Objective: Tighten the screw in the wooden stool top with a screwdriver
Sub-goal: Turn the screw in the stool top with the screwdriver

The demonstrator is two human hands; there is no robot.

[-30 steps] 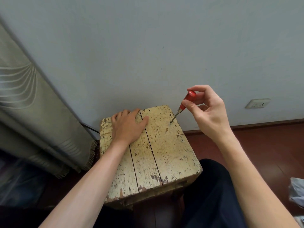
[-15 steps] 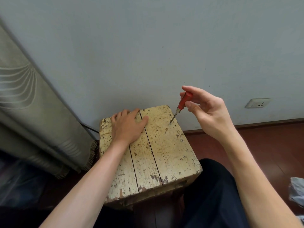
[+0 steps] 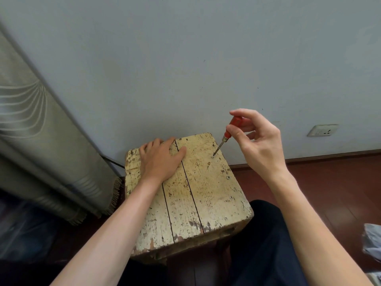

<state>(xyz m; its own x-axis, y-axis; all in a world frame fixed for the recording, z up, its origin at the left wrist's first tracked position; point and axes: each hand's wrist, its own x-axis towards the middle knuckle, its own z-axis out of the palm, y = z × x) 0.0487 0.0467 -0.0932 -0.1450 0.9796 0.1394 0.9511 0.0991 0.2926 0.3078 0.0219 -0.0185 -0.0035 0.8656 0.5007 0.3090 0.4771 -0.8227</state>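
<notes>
1. we note the wooden stool top of worn planks, standing close to the wall.
2. left hand lies flat on its far left part, fingers straight and close together, thumb apart.
3. right hand pinches the screwdriver by its red handle, thumb against curled fingers.
4. screwdriver tilted, tip on the screw near the top's far right edge.
5. curtain at left.
</notes>
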